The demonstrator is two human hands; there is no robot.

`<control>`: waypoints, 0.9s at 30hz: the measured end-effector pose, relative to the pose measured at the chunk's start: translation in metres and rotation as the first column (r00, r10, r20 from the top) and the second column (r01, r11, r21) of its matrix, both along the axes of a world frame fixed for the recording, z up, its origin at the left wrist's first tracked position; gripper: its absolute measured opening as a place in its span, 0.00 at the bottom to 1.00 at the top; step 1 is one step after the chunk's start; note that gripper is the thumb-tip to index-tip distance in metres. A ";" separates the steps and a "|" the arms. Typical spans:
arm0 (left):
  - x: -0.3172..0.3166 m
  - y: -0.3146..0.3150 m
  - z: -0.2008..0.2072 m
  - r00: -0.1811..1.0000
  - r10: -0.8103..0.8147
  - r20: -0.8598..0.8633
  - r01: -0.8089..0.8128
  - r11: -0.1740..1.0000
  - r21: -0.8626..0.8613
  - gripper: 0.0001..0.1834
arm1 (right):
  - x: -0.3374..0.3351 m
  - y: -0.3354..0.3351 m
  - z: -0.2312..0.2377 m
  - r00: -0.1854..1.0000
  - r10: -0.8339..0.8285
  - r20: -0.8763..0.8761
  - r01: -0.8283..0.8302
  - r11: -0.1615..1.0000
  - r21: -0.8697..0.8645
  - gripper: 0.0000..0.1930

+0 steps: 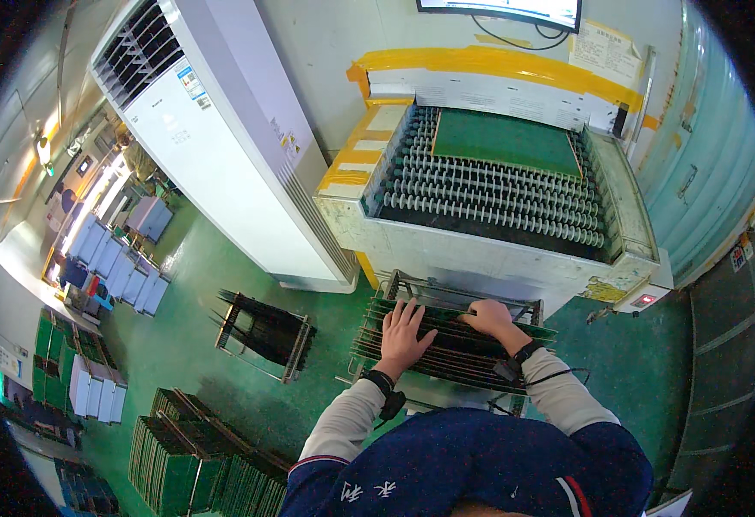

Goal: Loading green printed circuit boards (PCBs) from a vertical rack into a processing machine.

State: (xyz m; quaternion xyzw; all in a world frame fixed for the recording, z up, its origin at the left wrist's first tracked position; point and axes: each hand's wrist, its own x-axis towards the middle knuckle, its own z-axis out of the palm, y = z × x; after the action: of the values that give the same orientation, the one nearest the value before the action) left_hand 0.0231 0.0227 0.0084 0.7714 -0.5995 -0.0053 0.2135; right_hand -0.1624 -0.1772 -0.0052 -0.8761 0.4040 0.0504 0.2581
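Both your hands rest on one slotted rack [450,340] of green boards just below the roller conveyor [489,194]: left hand [403,336] flat, fingers spread; right hand [491,317] curled, fingers together over a board edge. One green panel [506,140] lies on the far rollers; a second rack [265,332] stands left.

Dark screen [502,10] sitting top centre on wall; yellowish paper sign [605,52] hanging beside it; small label [191,84] sticking on white cabinet.
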 end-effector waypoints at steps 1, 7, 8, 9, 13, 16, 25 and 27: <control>0.000 0.000 0.001 1.000 -0.001 -0.002 0.001 1.000 0.003 0.37 | 0.000 0.000 0.000 1.000 0.002 0.005 -0.002 1.000 -0.004 0.26; 0.000 0.000 0.000 1.000 0.005 -0.007 -0.005 1.000 0.012 0.37 | 0.000 0.001 0.004 1.000 0.004 0.009 -0.004 1.000 -0.006 0.26; 0.000 0.000 0.000 1.000 0.004 -0.008 -0.004 1.000 0.011 0.37 | 0.000 0.001 0.004 1.000 0.003 0.011 -0.002 1.000 -0.009 0.26; 0.000 -0.001 -0.001 1.000 0.005 -0.004 -0.005 1.000 0.006 0.37 | 0.000 0.001 0.003 1.000 0.002 0.012 -0.001 1.000 -0.013 0.26; 0.000 -0.001 -0.003 1.000 0.003 0.009 -0.003 1.000 -0.017 0.37 | 0.000 0.000 0.001 1.000 -0.001 0.008 0.001 1.000 -0.004 0.26; 0.001 -0.001 -0.003 1.000 0.002 0.014 -0.002 1.000 -0.029 0.37 | 0.001 0.000 0.003 1.000 -0.008 -0.007 0.008 1.000 0.005 0.25; 0.000 -0.001 0.000 1.000 0.005 0.005 -0.005 1.000 -0.005 0.37 | 0.000 -0.002 -0.005 0.999 -0.022 0.024 0.022 1.000 -0.011 0.27; 0.000 -0.001 -0.001 1.000 0.008 0.006 -0.008 1.000 -0.003 0.37 | 0.000 -0.002 -0.006 0.999 -0.014 0.033 0.015 1.000 -0.025 0.28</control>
State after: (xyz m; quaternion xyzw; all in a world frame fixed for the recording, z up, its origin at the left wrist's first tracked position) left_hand 0.0231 0.0216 0.0076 0.7734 -0.5971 -0.0015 0.2127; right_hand -0.1627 -0.1795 -0.0111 -0.8771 0.4067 0.0289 0.2539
